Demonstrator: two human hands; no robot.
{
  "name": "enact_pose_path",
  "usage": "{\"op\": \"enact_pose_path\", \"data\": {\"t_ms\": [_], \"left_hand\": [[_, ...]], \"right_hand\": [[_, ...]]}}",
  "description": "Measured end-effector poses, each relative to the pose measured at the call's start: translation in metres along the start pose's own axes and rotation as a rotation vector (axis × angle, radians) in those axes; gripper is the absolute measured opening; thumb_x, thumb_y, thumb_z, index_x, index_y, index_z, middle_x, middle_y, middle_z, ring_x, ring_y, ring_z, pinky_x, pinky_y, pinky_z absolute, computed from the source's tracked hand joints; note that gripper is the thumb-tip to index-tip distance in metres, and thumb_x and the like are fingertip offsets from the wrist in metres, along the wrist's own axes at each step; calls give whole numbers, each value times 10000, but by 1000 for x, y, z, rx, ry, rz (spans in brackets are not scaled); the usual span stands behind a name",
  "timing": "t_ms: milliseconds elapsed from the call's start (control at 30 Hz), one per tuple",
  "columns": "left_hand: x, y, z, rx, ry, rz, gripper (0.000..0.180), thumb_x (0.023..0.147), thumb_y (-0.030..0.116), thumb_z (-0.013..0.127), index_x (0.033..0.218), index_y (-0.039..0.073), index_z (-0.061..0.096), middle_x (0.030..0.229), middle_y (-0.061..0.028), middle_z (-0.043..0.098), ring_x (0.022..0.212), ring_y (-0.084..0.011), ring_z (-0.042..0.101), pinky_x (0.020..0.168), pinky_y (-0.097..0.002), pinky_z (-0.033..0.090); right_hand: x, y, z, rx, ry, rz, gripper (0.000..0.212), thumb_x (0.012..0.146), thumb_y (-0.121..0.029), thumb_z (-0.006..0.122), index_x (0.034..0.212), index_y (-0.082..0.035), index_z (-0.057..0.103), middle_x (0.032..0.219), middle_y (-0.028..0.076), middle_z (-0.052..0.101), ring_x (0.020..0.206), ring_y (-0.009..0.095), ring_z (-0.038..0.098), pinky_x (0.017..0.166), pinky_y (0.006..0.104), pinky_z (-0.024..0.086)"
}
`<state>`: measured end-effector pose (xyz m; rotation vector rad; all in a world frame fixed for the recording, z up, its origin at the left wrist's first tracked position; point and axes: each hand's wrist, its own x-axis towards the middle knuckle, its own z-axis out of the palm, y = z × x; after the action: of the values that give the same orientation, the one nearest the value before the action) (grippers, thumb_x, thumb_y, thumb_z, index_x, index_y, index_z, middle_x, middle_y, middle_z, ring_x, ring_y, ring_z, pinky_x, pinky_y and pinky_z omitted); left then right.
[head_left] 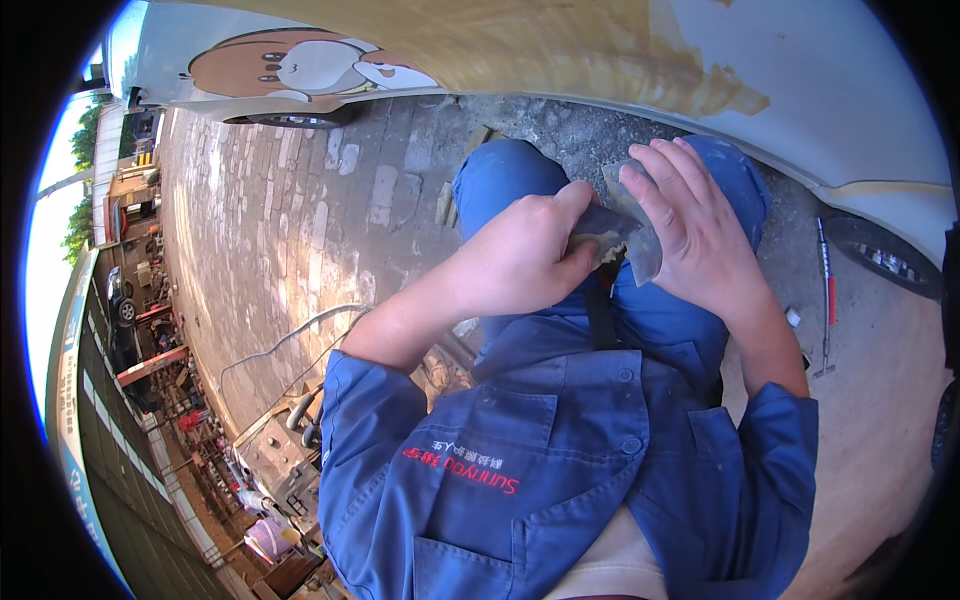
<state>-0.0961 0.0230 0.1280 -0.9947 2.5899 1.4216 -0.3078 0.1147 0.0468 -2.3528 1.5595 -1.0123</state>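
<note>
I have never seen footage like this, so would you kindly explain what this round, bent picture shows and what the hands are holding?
There is no machine here: a camera worn on a person's head looks down at their own two bare hands, and its wide lens bends the straight edges. The person wears blue work clothes and crouches on grey brick paving beside a white car body with tan filler patches. The left hand grips a flat grey scraper blade smeared with yellowish putty. The right hand holds a second flat grey blade against it. A long thin tool with a red handle lies on the ground at the right.
</note>
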Motion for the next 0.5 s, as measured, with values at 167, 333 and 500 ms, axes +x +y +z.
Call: {"op": "enact_pose_path", "data": {"t_ms": [167, 333, 500], "left_hand": [[-2, 0, -3, -48, 287, -149, 232, 871, 47, 663, 1038, -47, 533, 723, -257, 630, 729, -445, 671, 618, -462, 503], [-2, -1, 0, -104, -96, -25, 249, 872, 54, 659, 1059, -58, 539, 765, -284, 648, 787, -473, 673, 657, -498, 509], [6, -19, -7, -75, 433, -75, 271, 879, 55, 674, 1088, -64, 551, 697, -223, 636, 589, -322, 670, 551, -412, 489]], "right_hand": [[3, 0, 1, 110, 32, 25, 897, 681, 26, 732, 1510, -110, 417, 1399, 159, 526, 1349, 390, 475, 1194, 520, 369], [5, 2, 1, 90, 18, 35, 972, 637, 10, 764, 1525, -92, 382, 1412, 158, 522, 1349, 395, 475, 1195, 503, 368], [2, 5, 1, 212, 6, 134, 1034, 636, -74, 856, 1539, -72, 353, 1451, 162, 505, 1378, 402, 458, 1192, 486, 371]]}}
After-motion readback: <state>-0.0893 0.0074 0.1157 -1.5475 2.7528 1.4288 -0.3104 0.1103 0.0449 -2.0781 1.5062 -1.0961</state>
